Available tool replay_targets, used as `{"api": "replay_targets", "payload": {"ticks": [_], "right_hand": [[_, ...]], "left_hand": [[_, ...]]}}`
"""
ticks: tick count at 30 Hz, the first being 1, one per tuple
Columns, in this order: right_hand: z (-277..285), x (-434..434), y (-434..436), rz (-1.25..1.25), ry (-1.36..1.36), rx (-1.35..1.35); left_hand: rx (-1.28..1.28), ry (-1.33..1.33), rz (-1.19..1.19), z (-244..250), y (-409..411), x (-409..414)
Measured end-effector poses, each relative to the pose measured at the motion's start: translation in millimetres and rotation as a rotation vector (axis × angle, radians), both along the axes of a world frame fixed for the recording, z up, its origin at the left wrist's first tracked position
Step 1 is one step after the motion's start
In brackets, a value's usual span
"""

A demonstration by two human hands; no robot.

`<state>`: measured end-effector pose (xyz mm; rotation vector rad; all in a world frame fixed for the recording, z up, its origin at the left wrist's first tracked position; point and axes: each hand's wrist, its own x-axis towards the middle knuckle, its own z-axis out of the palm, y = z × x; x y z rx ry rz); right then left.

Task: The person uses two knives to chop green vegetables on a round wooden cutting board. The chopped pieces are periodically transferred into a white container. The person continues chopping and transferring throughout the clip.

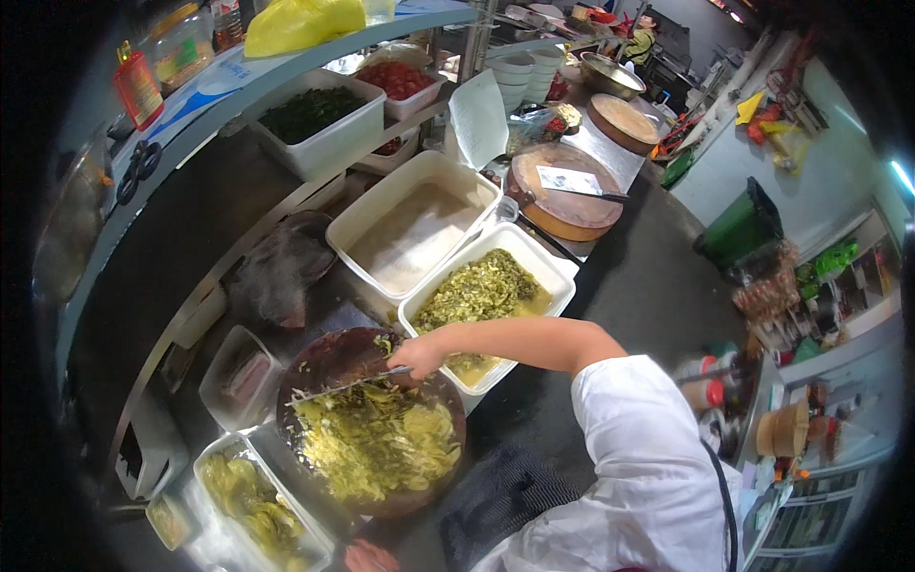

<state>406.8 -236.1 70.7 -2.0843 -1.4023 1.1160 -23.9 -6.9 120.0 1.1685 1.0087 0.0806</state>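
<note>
My right hand [423, 355] grips a knife [343, 387] by its handle, the thin blade reaching left over a round chopping block [457, 422]. Under the blade, chopped yellow-green leafy vegetables [379, 443], apparently pickled greens, are spread across the block. Only part of my left hand [369, 556] shows at the bottom edge, below the block and beside a white tub [323, 538]; its grip is unclear. Larger uncut pieces of greens [250, 500] fill that tub. Past my right wrist stands a white tub [565, 289] of finely chopped greens [482, 289] in liquid.
Behind the tub of chopped greens sits a white bin [343, 247] with cloudy liquid. Another round chopping block [565, 214] bears a paper and a dark-handled tool. A shelf [286, 64] overhangs the far side. A green waste bin [743, 222] and a person [641, 43] are farther off.
</note>
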Motion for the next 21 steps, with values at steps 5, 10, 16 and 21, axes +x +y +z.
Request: {"api": "replay_targets", "payload": {"ticks": [5, 10, 16, 21], "right_hand": [[19.3, -29.9, -19.1, -0.002, 0.008, 0.066], [41.8, -74.8, -30.1, 0.003, -0.128, -0.095], [66.7, -141.9, -64.4, -0.309, -0.036, -0.044], [46.2, -227.1, -93.8, -0.808, -0.013, 0.055]], "left_hand": [[0.099, 0.025, 0.091, 32.6, -8.9, 12.5], [-0.132, -0.259, 0.142, -25.0, 20.2, -6.8], [-0.179, -0.196, -0.003, -6.3, 32.2, 14.9], [-0.241, -0.243, -0.084, -15.0, 45.4, 6.1]]}}
